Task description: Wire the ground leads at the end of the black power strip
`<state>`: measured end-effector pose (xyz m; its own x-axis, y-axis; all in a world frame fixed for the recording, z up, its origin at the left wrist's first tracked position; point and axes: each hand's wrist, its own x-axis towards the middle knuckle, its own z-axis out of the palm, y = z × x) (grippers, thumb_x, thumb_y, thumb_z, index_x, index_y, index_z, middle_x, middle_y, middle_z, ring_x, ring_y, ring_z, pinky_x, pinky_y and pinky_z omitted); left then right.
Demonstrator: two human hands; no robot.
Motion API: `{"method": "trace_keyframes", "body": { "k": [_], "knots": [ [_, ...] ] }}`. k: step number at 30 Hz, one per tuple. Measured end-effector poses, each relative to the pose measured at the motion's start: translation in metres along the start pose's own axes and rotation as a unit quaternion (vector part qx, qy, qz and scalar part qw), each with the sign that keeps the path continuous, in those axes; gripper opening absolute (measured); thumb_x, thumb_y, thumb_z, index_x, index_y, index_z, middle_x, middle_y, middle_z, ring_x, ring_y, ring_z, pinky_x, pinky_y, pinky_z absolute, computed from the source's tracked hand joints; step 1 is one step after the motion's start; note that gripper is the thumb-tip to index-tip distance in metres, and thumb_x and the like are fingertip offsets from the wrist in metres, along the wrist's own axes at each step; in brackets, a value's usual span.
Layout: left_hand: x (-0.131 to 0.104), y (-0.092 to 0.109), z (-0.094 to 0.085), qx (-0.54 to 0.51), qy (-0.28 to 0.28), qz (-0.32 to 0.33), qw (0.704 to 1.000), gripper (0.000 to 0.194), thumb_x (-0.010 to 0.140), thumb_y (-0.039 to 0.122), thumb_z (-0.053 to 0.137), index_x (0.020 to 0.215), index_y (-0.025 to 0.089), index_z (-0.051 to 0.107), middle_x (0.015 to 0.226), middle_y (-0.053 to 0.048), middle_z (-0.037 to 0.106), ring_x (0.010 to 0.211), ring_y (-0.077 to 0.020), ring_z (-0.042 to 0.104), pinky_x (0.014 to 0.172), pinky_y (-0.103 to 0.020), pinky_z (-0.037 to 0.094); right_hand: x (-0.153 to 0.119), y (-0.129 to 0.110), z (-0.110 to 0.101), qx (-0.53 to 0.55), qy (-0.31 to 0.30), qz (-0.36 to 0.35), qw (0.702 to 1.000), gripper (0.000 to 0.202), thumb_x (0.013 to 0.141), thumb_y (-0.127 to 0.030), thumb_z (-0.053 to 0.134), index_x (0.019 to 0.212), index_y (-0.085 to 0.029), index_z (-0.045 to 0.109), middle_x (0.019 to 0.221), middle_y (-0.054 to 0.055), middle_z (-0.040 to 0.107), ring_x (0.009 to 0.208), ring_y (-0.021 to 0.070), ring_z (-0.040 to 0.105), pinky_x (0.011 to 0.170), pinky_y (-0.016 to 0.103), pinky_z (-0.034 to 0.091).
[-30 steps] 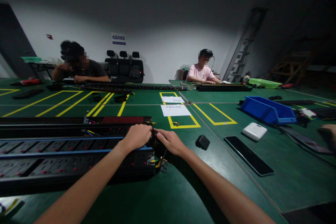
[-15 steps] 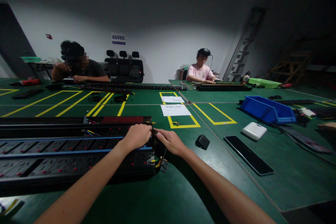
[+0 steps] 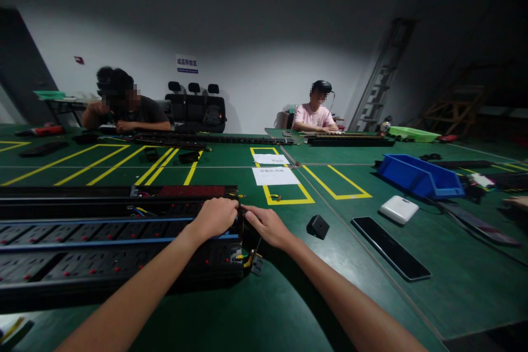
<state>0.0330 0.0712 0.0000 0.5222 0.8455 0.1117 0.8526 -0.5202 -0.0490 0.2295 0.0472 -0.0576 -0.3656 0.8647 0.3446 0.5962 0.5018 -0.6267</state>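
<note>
At socket strip's right end: both hands.

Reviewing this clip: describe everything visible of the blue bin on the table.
The blue bin looks like glossy, rigid plastic: an open-topped box, longer than wide, with raised side walls and a lower front at its right end. It appears intact and sits upright at an angle on the green table, beyond the white case and the phone. A dark cable runs close to its near right corner; whether they touch is unclear. Neither hand touches it. Its floor is mostly hidden.
</note>
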Motion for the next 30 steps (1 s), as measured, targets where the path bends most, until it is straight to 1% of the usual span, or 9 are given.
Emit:
{"method": "trace_keyframes", "body": {
  "k": [6,19,30],
  "knots": [
    [-0.0005,0.0,0.0014,0.003,0.003,-0.006,1.0,0.032,0.093,0.023,0.037,0.094,0.02,0.069,0.098,-0.012,0.075,0.09,-0.0298,0.072,0.081,-0.041,0.054,0.0006,-0.0001,0.0,-0.002,-0.004,0.0,1.0,0.05,0.104,-0.052,0.036,0.139,-0.026,0.061,0.134,0.005,0.067,0.122,0.0283,0.064,0.1,0.043,0.049],
    [0.0001,-0.0015,0.0041,0.005,0.009,0.002,1.0,0.032,0.094,0.024,0.036,0.092,0.02,0.068,0.096,-0.012,0.075,0.088,-0.0313,0.072,0.079,-0.044,0.055,-0.0001,-0.002,-0.0012,0.001,-0.002,-0.004,1.0,0.051,0.104,-0.053,0.035,0.138,-0.025,0.061,0.134,0.006,0.067,0.121,0.0288,0.064,0.099,0.043,0.049],
    [0.0008,-0.0014,0.0037,0.004,0.011,0.002,1.0,0.031,0.094,0.024,0.037,0.092,0.02,0.068,0.095,-0.012,0.075,0.087,-0.0313,0.073,0.077,-0.043,0.055,-0.0005,-0.0006,-0.001,-0.002,-0.003,-0.005,1.0,0.052,0.104,-0.053,0.035,0.139,-0.023,0.061,0.135,0.007,0.067,0.122,0.0287,0.064,0.099,0.041,0.049]
  ]
}}
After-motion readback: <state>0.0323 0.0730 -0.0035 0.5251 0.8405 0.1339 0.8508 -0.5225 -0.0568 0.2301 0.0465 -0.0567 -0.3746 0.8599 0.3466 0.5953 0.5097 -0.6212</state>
